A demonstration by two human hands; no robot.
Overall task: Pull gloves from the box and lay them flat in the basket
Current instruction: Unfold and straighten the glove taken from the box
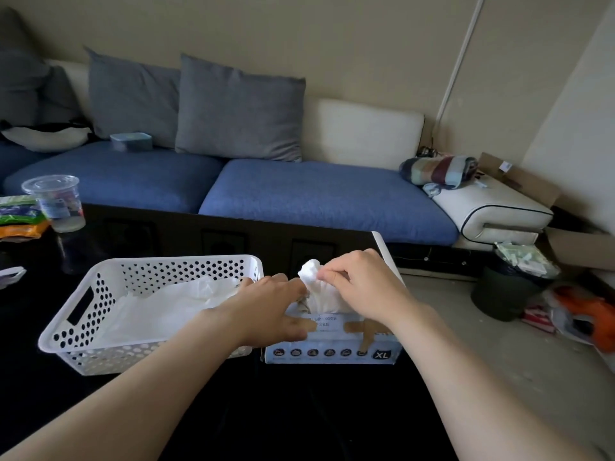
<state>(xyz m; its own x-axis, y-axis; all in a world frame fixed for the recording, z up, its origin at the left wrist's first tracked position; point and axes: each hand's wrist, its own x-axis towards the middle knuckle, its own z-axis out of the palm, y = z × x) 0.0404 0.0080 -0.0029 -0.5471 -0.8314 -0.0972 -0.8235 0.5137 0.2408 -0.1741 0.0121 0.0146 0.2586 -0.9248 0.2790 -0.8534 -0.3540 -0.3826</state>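
A white glove box (332, 352) marked XL sits on the dark table, just right of a white perforated basket (70, 327). White gloves (173, 307) lie spread inside the basket. A bunched white glove (319, 287) sticks up out of the box's top opening. My right hand (362, 284) pinches the top of that glove between thumb and fingers. My left hand (276, 311) rests flat on the box's left top, fingers spread, holding nothing; its fingertips touch the glove's base.
A clear plastic cup (55, 201) and snack packets (18, 216) stand at the table's far left. A blue sofa (316, 194) with grey cushions runs behind the table. A dark bin (506, 291) and bags sit on the floor to the right.
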